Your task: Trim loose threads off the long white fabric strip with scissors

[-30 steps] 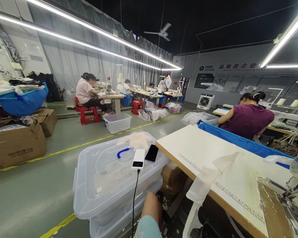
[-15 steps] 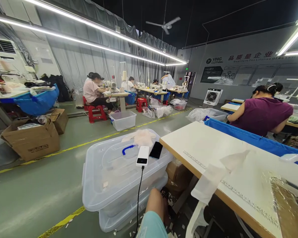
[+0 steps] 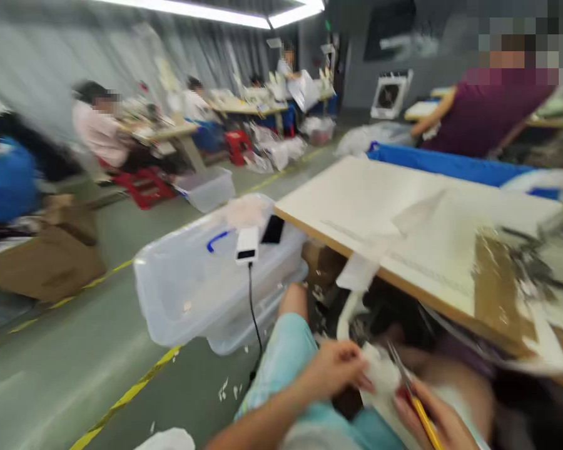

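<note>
Cloth [image 3: 380, 370], in the head view, lies bunched between the two hands, below the bench [image 3: 347, 194]. The left hand [image 3: 333, 370] curls at its edge; blur hides whether it pinches. The right hand [image 3: 443, 415] grasps the snips [image 3: 425, 420], tips pointing upward. Recommended practice: tension the cloth, keep left fingers clear of the blades, and close them only with the edge in sight.

A seated worker's bare left hand [image 3: 335, 370] pinched crumpled white fabric [image 3: 380, 370] above the lap while the right hand [image 3: 448, 422] gripped a yellow-handled, metal-tipped tool [image 3: 423, 417] near a white-topped, wood-edged table [image 3: 328, 190] and stacked translucent plastic bins [image 3: 169, 297].
</note>
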A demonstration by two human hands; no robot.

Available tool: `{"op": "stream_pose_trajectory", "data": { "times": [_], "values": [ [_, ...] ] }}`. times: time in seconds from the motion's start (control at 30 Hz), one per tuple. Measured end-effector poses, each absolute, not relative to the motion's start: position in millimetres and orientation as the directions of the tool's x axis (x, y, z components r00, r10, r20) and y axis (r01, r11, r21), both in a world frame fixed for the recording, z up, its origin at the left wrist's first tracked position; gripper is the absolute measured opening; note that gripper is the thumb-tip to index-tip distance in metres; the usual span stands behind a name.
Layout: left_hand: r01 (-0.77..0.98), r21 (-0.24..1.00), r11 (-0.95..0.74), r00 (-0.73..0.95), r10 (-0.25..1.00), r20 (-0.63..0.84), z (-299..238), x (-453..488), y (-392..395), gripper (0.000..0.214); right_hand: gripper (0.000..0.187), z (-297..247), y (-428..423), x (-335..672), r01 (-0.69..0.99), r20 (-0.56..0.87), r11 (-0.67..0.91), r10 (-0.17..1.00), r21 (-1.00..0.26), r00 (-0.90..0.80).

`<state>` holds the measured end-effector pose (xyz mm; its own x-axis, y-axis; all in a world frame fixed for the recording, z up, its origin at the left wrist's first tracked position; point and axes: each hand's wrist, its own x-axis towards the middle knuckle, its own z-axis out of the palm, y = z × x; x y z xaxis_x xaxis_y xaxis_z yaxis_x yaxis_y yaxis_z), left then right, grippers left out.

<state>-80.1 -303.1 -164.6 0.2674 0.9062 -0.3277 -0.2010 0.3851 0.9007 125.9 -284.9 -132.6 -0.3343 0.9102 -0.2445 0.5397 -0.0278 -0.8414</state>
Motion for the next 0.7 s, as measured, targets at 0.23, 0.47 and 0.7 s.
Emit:
{"op": "stream_pose_trajectory", "data": {
  "times": [0.23,0.47,0.7],
  "values": [
    [-0.227,0.777,0.587,0.407,0.782,-0.472,-148.3,-97.5,-286.1,0.052,0.049,-128.6,-273.0,145.3,0.579,-0.385,0.011,0.737,-0.816,-0.556],
    [-0.268,0.743,0.614,0.356,0.779,-0.516,-153.5,-96.1,-286.8,0.047,0.055,-130.6,-252.5,141.3,0.657,-0.456,0.197,0.577,-0.728,-0.678],
    [-0.291,0.691,0.662,0.371,0.744,-0.556,-155.5,-98.6,-280.0,0.044,0.054,-133.6,-252.9,147.5,0.671,-0.491,0.175,0.555,-0.721,-0.672]
  ]
}}
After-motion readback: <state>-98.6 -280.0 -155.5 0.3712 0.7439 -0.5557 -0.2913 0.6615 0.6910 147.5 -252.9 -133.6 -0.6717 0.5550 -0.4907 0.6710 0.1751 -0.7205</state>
